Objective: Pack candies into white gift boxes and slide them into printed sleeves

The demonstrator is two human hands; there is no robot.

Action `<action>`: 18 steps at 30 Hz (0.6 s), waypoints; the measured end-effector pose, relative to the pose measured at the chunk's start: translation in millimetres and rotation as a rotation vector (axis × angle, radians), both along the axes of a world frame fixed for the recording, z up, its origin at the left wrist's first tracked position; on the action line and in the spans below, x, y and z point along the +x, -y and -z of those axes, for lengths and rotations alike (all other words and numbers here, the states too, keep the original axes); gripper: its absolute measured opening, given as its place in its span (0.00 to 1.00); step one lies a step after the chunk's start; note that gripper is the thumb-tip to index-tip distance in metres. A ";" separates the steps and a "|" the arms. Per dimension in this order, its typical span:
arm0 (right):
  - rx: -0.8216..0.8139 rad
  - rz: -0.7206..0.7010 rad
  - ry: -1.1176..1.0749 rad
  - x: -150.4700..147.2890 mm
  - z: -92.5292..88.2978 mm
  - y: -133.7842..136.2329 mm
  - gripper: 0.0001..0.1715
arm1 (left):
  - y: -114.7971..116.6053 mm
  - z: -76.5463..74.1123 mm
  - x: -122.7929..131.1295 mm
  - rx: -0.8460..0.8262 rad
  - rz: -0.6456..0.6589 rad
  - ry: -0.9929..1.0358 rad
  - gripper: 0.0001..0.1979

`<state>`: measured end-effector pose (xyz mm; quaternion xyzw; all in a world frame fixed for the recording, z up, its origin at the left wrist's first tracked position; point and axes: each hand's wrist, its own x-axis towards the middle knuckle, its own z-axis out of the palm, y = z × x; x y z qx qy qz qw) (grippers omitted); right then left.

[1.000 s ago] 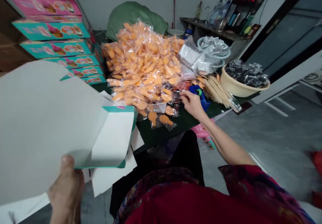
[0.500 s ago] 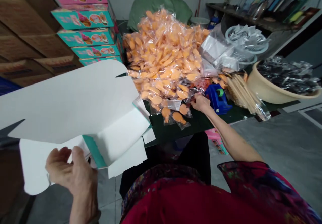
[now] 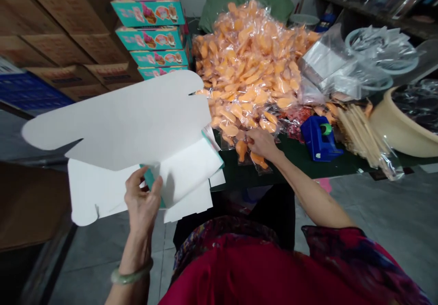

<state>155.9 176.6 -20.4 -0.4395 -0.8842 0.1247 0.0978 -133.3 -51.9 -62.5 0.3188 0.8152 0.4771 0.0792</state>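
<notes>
My left hand (image 3: 142, 200) grips the edge of an unfolded cardboard box (image 3: 137, 131), white inside with a teal outer edge, held open in front of me. My right hand (image 3: 262, 143) reaches onto the dark green table (image 3: 294, 163) and its fingers pinch small clear packets with orange pieces (image 3: 239, 147) at the near edge of a big heap of the same orange packets (image 3: 253, 63). A green bangle sits on my left wrist.
A blue tape dispenser (image 3: 320, 136) stands right of my right hand, beside a bundle of wooden sticks (image 3: 359, 131) and a beige bowl (image 3: 393, 129) of dark wrappers. Teal and pink printed boxes (image 3: 150, 31) are stacked at the back left beside brown cartons (image 3: 51, 44).
My right hand has moved left from beside the blue dispenser to the orange packets at the heap's edge. My left hand has shifted its grip further up the box edge.
</notes>
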 end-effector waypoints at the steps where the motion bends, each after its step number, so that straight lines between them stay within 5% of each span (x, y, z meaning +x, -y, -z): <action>1: -0.031 0.040 -0.076 1.8 3.2 -5.8 0.10 | -1.3 -2.2 0.0 0.007 -0.003 0.040 0.28; 6: -0.234 0.238 -0.561 18.2 14.5 -23.3 0.20 | -6.5 -7.8 -0.7 0.024 0.000 0.078 0.27; 10: -0.104 0.256 -0.537 19.5 12.9 -21.5 0.15 | -8.1 -6.9 -1.6 0.037 0.006 0.074 0.27; 14: 0.087 0.318 -0.574 5.6 -13.0 10.3 0.09 | -9.3 -7.3 0.6 0.053 -0.010 0.074 0.26; 16: 0.118 0.231 -0.572 -17.5 -29.0 40.7 0.09 | -8.9 -7.7 2.2 0.058 -0.005 0.064 0.26; 18: 0.045 -0.022 -0.461 -54.2 -38.5 74.8 0.14 | -7.0 -5.3 1.7 0.054 0.008 0.039 0.25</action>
